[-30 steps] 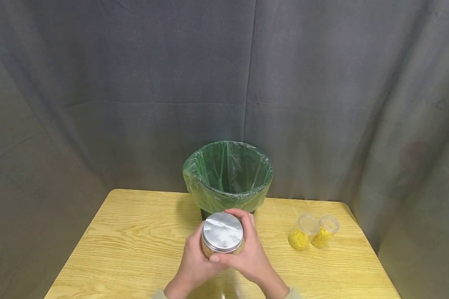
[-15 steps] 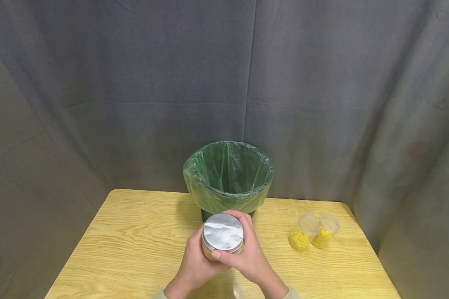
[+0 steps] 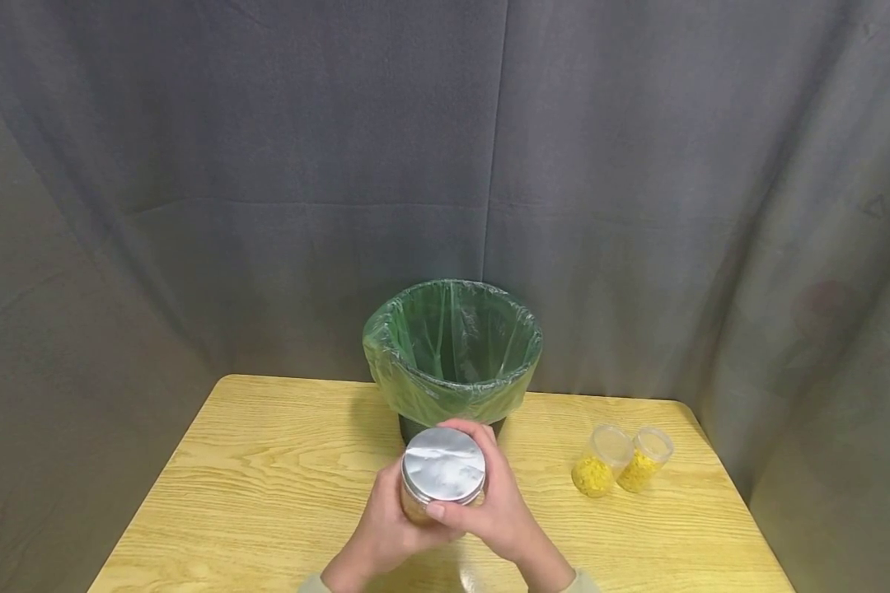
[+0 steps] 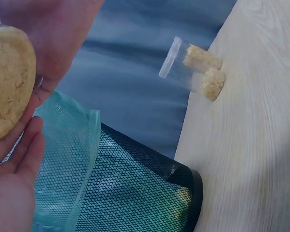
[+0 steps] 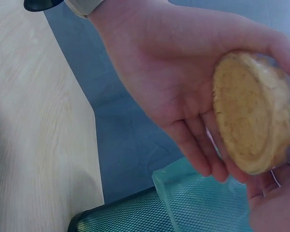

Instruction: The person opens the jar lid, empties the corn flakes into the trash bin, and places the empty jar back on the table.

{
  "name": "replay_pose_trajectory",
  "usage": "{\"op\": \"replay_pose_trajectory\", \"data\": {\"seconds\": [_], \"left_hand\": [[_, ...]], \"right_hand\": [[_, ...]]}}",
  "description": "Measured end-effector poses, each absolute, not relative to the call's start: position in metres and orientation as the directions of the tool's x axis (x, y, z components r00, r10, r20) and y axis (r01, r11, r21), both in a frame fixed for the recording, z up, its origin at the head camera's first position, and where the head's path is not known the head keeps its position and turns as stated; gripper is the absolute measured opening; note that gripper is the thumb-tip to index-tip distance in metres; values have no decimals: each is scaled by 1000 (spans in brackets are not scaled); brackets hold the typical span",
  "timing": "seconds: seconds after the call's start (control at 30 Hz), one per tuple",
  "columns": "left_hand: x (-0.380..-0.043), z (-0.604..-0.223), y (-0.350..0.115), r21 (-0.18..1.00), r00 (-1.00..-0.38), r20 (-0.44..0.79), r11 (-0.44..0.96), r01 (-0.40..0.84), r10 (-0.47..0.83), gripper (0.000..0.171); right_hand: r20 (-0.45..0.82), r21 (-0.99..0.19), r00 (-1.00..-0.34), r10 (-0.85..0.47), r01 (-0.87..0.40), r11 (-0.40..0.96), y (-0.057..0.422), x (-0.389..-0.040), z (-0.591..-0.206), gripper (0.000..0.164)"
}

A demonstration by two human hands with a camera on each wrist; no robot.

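Observation:
A clear jar (image 5: 246, 111) with a silver foil-like top (image 3: 443, 463) is held upright above the table, in front of the bin. Pale yellow-brown flakes show through its bottom in both wrist views. My left hand (image 3: 388, 520) wraps the jar low on its left side, fingers reaching behind and beneath. Gripping higher up, my right hand (image 3: 500, 506) has its thumb on the near edge of the top and its fingers round the far right side. Much of the jar's wall is hidden by the hands.
Beyond the hands stands a dark mesh bin (image 4: 150, 179) lined with a green bag (image 3: 452, 395). Two clear lidded containers of yellow bits, one (image 3: 595, 469) and another (image 3: 640, 469), stand together at the right of the wooden table (image 3: 267, 461). Grey curtain (image 3: 304, 165) surrounds the table.
The jar and both hands have shifted very slightly toward the body. My right thumb has slid a little to the right along the edge of the top.

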State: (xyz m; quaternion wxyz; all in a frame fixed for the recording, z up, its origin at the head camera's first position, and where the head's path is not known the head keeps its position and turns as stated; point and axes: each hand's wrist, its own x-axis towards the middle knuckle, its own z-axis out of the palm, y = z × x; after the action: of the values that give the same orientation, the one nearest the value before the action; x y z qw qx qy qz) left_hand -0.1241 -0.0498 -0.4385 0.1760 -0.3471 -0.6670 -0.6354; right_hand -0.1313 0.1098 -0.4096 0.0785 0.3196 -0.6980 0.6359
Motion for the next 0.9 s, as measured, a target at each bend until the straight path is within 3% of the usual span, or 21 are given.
{"op": "replay_pose_trajectory", "data": {"seconds": [0.23,0.53,0.9], "left_hand": [[-132,-451,-51,749,-705,656,-118,652,270,72],[-143,-476,-52,763,-716,642,-138,631,275,77],[-131,-457,-62,802,-760,595,-129,584,261,70]], "right_hand": [[546,-835,-770,-330,-535,-130,118,-143,-421,74],[537,-842,-785,-310,-519,-144,121,-144,-420,73],[531,-847,-815,-232,-514,-134,124,-144,-422,77]]}}
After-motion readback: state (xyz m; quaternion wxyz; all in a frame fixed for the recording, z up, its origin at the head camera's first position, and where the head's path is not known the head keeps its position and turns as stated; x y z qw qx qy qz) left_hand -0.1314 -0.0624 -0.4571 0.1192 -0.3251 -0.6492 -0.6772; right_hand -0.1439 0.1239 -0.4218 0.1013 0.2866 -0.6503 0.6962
